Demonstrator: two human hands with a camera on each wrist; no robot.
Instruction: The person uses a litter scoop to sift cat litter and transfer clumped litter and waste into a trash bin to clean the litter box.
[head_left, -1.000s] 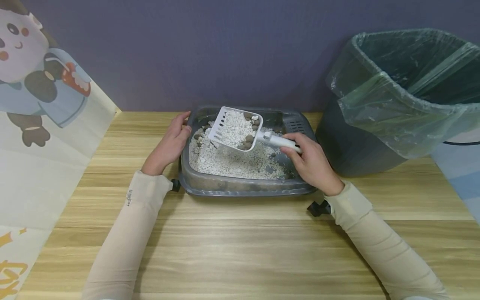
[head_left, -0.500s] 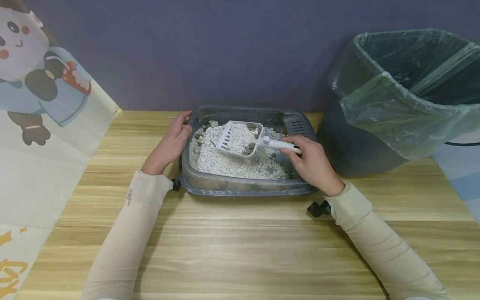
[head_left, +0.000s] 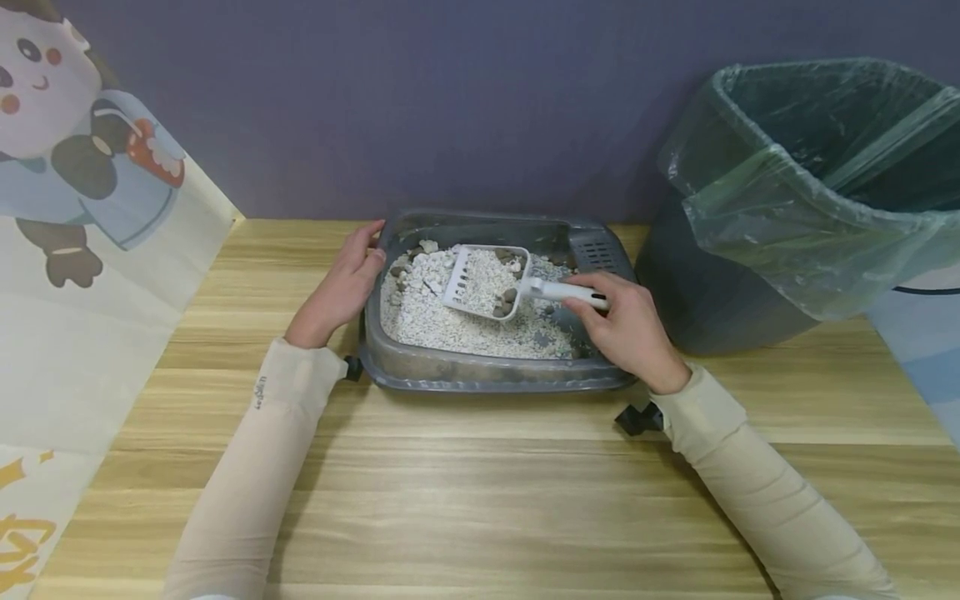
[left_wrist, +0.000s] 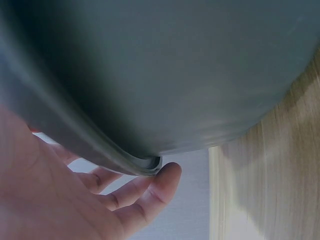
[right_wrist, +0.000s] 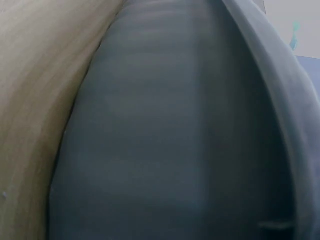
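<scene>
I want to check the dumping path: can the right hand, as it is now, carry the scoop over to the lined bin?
Probably yes. The right hand grips the scoop handle, and the bin stands just beyond the tray, nothing between; only its high rim needs a lift.

A wood-grain desk [head_left: 480,500] meets a dull purple wall [head_left: 420,108] behind it. Left of the desk hangs a cartoon poster [head_left: 75,183]; right of it stands a bag-lined bin [head_left: 802,192].

Left hand [head_left: 339,292] flat and relaxed, right hand [head_left: 626,329] curled.
</scene>
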